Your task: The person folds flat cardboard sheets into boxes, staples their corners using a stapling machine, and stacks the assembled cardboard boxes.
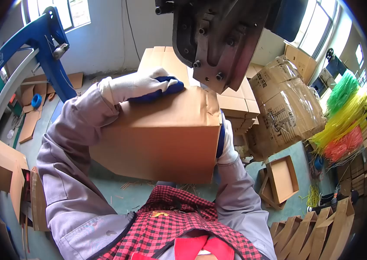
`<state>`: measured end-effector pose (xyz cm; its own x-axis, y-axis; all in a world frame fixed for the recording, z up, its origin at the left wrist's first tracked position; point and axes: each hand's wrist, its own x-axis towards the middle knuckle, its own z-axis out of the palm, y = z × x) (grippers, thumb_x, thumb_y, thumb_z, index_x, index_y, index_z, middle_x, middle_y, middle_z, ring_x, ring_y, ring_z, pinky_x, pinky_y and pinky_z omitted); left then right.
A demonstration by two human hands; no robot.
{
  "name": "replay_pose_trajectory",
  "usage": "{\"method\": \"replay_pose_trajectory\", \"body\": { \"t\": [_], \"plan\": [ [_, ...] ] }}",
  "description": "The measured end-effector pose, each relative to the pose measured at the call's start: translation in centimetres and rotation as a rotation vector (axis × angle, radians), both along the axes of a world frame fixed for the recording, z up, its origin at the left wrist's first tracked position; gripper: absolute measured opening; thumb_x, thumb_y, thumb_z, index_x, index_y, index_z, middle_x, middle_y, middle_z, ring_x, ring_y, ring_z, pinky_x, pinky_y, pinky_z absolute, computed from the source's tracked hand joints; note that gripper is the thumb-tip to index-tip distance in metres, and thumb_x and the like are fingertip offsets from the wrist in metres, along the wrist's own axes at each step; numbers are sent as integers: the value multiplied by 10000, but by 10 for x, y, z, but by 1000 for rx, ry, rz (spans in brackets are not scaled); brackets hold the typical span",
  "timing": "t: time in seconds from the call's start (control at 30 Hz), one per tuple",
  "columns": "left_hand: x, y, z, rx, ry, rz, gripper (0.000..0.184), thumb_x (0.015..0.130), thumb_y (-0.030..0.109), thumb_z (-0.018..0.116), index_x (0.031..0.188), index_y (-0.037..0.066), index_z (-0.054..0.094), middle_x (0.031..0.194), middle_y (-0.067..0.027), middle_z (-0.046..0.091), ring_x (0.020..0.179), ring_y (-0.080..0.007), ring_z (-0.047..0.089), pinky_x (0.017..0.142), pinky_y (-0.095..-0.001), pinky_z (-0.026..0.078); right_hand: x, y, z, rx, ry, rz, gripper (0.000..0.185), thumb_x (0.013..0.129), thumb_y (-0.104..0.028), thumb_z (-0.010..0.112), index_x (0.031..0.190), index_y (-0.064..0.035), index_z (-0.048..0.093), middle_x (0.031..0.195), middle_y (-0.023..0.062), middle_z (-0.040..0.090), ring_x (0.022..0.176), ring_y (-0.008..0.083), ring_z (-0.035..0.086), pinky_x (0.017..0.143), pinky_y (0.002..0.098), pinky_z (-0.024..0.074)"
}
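Note:
A brown cardboard box [162, 147] is held in front of my body, its far right corner close beneath a dark metal machine head [218, 47]. My left hand [153, 88], in a white glove with a blue palm, presses on the box's upper face with its fingers bent. At the box's right side, my right hand [228, 141] grips the edge in a matching glove; its fingertips are partly hidden. The upper right edge of the carton looks creased where its flaps meet.
Flat cardboard stacks [237, 102] lie behind the box. A plastic-wrapped bundle [285, 108] stands to the right, with green, yellow and red strands [344, 117] beyond. Shallow cardboard trays [283, 177] rest on the floor. A blue machine frame [53, 56] rises at left.

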<state>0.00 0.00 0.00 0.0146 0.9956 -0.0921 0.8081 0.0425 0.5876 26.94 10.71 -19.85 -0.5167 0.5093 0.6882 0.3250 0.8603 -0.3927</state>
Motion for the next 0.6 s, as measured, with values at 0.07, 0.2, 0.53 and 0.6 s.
{"method": "replay_pose_trajectory", "body": {
  "t": [0.07, 0.2, 0.53, 0.6],
  "plan": [
    [-8, -4, 2, 19, 18, -7, 497, 909, 453, 541, 1258, 99, 545, 1131, -111, 588, 988, -211, 537, 937, -302, 399, -4, 6, 4, -77, 41, 9, 717, 819, -267, 696, 1392, -7, 353, 1258, 201, 547, 1038, 359, 575, 925, 347, 436],
    [-44, -11, 25, 13, 86, -13, 455, 914, 416, 547, 1220, 81, 564, 1077, -99, 592, 927, -196, 535, 882, -281, 407, -11, 14, -7, -274, 156, 43, 509, 802, -225, 667, 1223, 4, 496, 1103, 190, 594, 891, 322, 583, 793, 354, 457],
    [-22, -6, 21, 27, 63, -21, 355, 925, 323, 562, 1127, 34, 611, 941, -71, 601, 774, -159, 530, 743, -229, 426, 12, 40, -8, -145, -104, 231, 279, 799, -157, 614, 1026, 5, 617, 916, 151, 638, 743, 300, 599, 648, 361, 482],
    [-28, -26, 14, 40, 73, -22, 337, 927, 304, 565, 1108, 25, 620, 913, -65, 603, 744, -152, 529, 716, -218, 430, 0, 17, 4, -108, 12, 185, 278, 806, -154, 609, 1033, 6, 619, 926, 141, 647, 747, 283, 603, 659, 350, 482]
  ]
}}
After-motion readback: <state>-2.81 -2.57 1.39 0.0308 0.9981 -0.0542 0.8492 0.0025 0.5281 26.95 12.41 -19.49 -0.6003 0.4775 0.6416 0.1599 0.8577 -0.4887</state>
